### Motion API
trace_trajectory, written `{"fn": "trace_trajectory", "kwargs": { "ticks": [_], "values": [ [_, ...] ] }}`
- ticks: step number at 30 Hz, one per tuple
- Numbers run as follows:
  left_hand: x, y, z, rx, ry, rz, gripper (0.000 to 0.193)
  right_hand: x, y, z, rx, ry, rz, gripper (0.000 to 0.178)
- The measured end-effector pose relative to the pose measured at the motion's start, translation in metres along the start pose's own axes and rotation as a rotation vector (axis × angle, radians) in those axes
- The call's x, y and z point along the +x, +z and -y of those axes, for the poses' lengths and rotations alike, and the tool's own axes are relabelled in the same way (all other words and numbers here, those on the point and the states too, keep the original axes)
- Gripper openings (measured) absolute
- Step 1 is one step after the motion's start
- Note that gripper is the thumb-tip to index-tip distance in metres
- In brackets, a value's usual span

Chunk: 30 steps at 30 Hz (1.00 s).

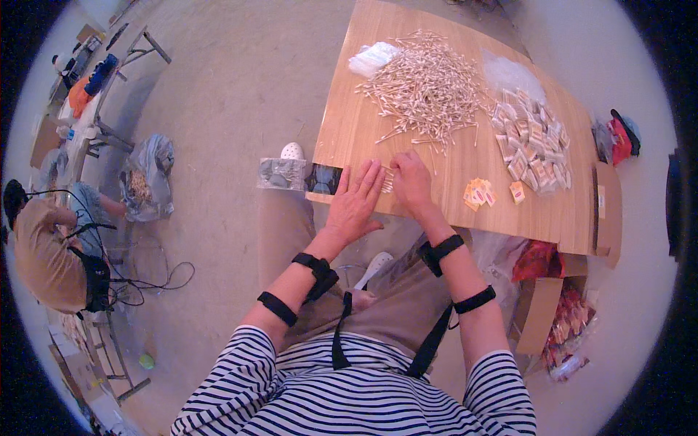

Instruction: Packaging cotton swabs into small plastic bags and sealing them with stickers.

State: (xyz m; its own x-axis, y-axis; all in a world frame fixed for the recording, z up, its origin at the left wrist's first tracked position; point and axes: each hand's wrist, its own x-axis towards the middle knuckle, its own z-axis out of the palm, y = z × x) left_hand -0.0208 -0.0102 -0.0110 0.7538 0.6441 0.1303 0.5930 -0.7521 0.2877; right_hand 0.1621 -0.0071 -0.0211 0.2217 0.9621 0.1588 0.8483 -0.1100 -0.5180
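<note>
My left hand (355,200) lies flat with its fingers stretched out, at the near left edge of the wooden table (342,123). Beside its fingertips are a few cotton swabs (387,180), partly covered by my hands. My right hand (411,179) is closed just to their right, its fingers curled; what they hold, if anything, is hidden. Beyond both hands spreads a large loose heap of cotton swabs (429,87). A dark phone-like slab (324,179) sits at the table's corner, left of my left hand.
Many small filled packets (534,145) lie on the table's right, near clear plastic (512,76). Small yellow-and-white cards (478,193) lie closer. A white plastic bag (374,59) touches the heap. Open cardboard boxes (542,312) stand low right. Another person (54,251) sits far left.
</note>
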Motion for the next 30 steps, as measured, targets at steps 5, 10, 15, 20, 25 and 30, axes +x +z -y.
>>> {"fn": "trace_trajectory", "kwargs": {
  "ticks": [5,10,15,20,25,30],
  "values": [
    [0.002,0.0,0.0,0.011,-0.004,0.009,0.124,0.006,-0.001,-0.002,0.004,-0.046,0.045,0.01],
    [0.001,-0.005,-0.002,0.035,-0.02,0.035,0.123,0.051,-0.004,0.03,-0.082,0.063,-0.062,0.018],
    [0.002,-0.004,-0.003,0.024,-0.014,0.023,0.123,0.068,0.013,0.034,-0.217,0.119,-0.098,0.019],
    [0.001,-0.004,-0.003,0.032,-0.022,0.032,0.124,0.039,0.008,0.007,-0.135,0.053,0.004,0.012],
    [0.001,0.001,-0.001,0.021,-0.018,0.022,0.126,-0.003,-0.017,-0.017,0.105,-0.11,0.096,0.009],
    [0.002,0.0,-0.001,0.013,-0.005,0.002,0.125,-0.01,-0.015,-0.021,-0.02,0.011,-0.062,0.009]
  ]
}}
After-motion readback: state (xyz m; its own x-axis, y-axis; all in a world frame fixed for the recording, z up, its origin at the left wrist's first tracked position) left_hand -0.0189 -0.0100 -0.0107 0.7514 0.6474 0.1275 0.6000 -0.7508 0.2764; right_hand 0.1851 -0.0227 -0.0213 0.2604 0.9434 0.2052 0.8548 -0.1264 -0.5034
